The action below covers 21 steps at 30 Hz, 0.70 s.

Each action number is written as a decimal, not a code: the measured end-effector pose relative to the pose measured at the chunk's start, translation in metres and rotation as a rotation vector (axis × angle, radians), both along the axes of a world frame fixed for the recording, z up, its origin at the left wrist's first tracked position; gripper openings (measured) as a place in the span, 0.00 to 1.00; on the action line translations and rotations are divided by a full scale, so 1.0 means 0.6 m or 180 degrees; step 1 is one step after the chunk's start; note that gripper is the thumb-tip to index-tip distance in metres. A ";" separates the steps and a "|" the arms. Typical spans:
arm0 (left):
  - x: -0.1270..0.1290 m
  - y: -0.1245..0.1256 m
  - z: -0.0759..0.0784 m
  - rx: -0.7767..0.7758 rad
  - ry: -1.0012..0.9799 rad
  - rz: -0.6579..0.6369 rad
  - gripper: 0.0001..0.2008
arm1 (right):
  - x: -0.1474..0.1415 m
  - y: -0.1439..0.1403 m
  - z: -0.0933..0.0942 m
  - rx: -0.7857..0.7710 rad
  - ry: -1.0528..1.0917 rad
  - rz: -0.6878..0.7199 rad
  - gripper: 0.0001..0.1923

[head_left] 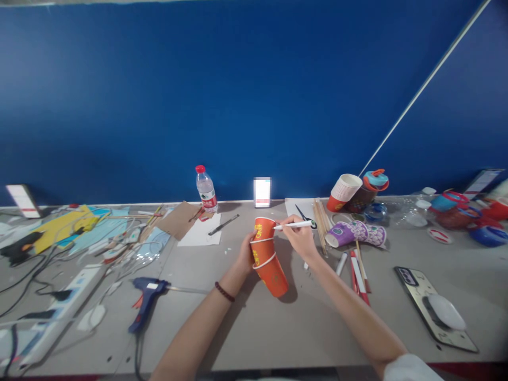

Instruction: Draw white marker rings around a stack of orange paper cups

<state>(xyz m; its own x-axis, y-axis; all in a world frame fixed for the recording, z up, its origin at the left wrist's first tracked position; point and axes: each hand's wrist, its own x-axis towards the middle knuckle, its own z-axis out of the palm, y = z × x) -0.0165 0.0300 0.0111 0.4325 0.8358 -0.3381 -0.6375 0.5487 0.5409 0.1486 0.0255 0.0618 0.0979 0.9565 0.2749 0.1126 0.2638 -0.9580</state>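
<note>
Three orange paper cups (pixel 265 252), joined end to end in a bent stack, tilt over the middle of the grey table. My left hand (pixel 246 253) is closed around their left side near the top, its fingertips partly hidden behind them. In my right hand (pixel 300 241) is a white marker (pixel 296 225), pinched between thumb and fingers. The marker's tip points left and meets or nearly meets the right side of the top cup. Yellow lettering shows on the cups' left side.
A blue glue gun (pixel 148 299) and a power strip (pixel 65 312) lie left. Behind stand a water bottle (pixel 206 190) and a phone (pixel 262 192). Right are stacked cups (pixel 344 191), purple cups (pixel 357 234), wooden sticks (pixel 320 225), markers (pixel 359 275) and another phone (pixel 432 309).
</note>
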 end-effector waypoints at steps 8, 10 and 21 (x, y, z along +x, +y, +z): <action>0.005 -0.001 0.009 -0.0019 -0.0016 0.0039 0.21 | 0.002 -0.001 0.001 0.0036 -0.0301 0.0033 0.03; 0.005 0.000 0.006 -0.0024 -0.0025 0.0048 0.21 | 0.000 -0.003 0.003 0.0063 -0.0380 0.0082 0.03; 0.004 -0.001 0.005 -0.0019 -0.0044 0.0011 0.21 | -0.004 -0.006 0.006 0.0115 -0.0469 0.0072 0.05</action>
<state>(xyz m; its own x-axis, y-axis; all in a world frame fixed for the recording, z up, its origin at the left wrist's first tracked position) -0.0141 0.0297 0.0141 0.4343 0.8353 -0.3370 -0.6468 0.5497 0.5287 0.1463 0.0219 0.0657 0.0326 0.9472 0.3190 0.2450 0.3018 -0.9213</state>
